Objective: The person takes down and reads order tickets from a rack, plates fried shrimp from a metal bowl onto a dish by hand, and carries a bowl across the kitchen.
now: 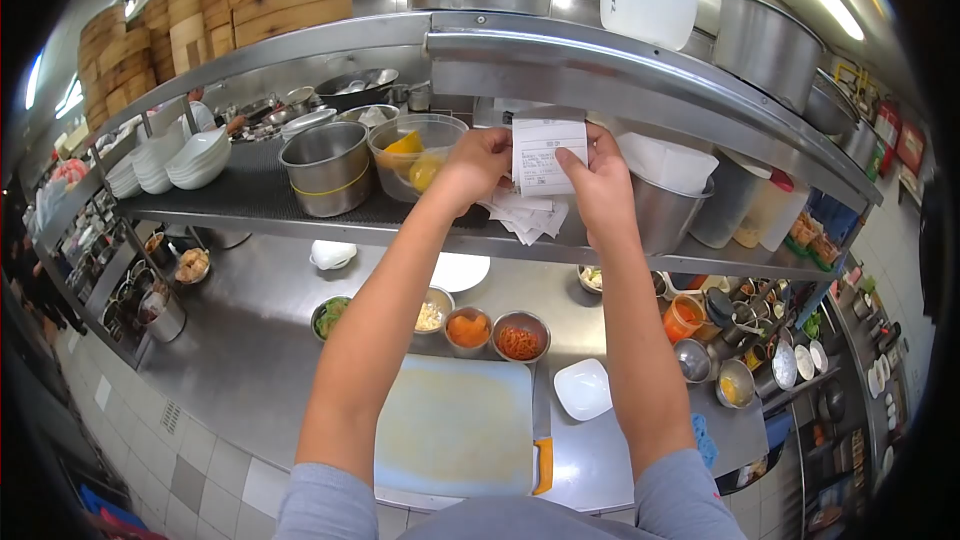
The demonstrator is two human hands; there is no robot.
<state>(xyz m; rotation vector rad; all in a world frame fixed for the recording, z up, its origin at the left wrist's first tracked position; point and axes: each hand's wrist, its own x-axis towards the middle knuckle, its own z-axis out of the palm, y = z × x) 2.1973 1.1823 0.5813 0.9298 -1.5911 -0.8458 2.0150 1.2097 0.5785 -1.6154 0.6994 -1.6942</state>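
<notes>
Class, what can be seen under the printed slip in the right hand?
Under the slip, overlapping white papers show at the front of the shelf. Whatever is directly behind the slip, perhaps including parts of those papers, is covered and cannot be seen.

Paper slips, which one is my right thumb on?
The upper printed slip: your right hand has its thumb across the front. The other slips fan out below.

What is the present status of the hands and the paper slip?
Right hand pinches printed slip, thumb covering part. Left hand holds opposite edge. Loose slips below.
</notes>
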